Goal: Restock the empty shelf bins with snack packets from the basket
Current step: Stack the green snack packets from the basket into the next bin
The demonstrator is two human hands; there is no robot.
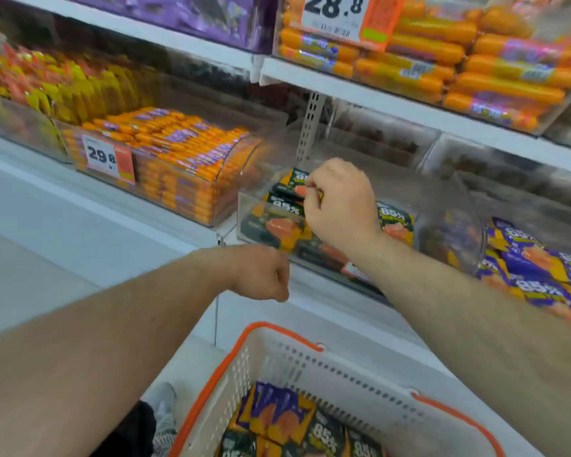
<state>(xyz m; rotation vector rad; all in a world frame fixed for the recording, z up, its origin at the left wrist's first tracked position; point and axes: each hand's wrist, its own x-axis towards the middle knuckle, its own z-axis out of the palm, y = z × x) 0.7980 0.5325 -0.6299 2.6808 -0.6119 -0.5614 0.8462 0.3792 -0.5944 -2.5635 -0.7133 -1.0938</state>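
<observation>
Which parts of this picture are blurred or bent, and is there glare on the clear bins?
Head view: motion blur smears the orange sausage sticks and the upper shelf; the right hand gripping a dark packet and the basket are sharper; wide-angle distortion tilts and bends the shelf edges; lighting is even, with soft glare on the clear bin and few shadows.
</observation>
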